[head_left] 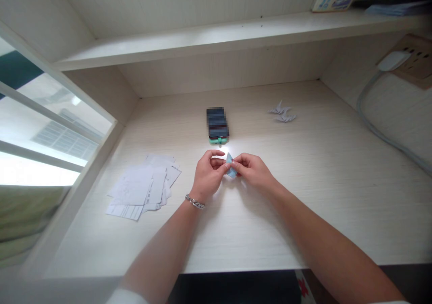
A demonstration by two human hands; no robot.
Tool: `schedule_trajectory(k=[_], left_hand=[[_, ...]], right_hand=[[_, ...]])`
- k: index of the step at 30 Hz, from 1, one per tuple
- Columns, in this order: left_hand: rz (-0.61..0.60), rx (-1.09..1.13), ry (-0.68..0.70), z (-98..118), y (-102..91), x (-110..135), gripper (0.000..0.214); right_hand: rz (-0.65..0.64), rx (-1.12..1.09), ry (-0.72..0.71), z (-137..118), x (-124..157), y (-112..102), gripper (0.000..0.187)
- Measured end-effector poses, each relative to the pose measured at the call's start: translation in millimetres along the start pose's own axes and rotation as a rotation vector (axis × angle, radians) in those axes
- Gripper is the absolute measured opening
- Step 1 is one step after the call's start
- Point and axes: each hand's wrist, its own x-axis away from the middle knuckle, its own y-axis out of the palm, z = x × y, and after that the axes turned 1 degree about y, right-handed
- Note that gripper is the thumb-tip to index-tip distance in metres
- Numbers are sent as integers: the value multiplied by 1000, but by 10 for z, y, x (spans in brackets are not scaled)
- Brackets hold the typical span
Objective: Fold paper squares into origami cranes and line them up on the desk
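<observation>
Between both hands is a small piece of folded paper (231, 172), pale blue and pointed at the top. My left hand (209, 172) pinches its left side with thumb and fingers, the index finger curled above. On the right side my right hand (252, 170) grips it between thumb and fingers. The hands are close together over the desk, and the fingers hide part of the paper. Just beyond them lies a phone (218, 123) with a green edge, its screen blurred out.
Loose paper sheets (135, 187) lie in an overlapping pile at the left. Several small folded paper pieces (282, 111) sit at the back right. A shelf (209, 45) overhangs the desk (337, 169). A grey cable (374, 131) runs from a wall socket (413, 61) along the right.
</observation>
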Motion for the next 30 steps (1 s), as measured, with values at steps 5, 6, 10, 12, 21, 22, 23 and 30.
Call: schedule_trajectory(k=[5, 6, 10, 12, 21, 22, 23, 30], left_hand=[[9, 38, -49, 4, 7, -2, 37], [25, 50, -48, 11, 5, -3, 38], [84, 109, -47, 43, -4, -8, 39], [66, 143, -61, 49, -4, -12, 39], [13, 42, -47, 7, -13, -22, 26], [28, 42, -35, 8, -16, -22, 26], [41, 46, -29, 10, -18, -21, 25], [137, 95, -9, 45, 1, -21, 23]], right_hand=[[48, 1, -24, -8, 9, 30, 22], [31, -49, -14, -11, 14, 41, 23], [-93, -264, 64, -15, 37, 74, 30], [-106, -298, 83, -12, 42, 75, 33], [-88, -269, 101, -35, 43, 106, 34], [-103, -266, 126, -37, 46, 113, 32], [-122, -254, 144, -38, 49, 117, 30], [-118, -215, 102, -56, 43, 135, 30]])
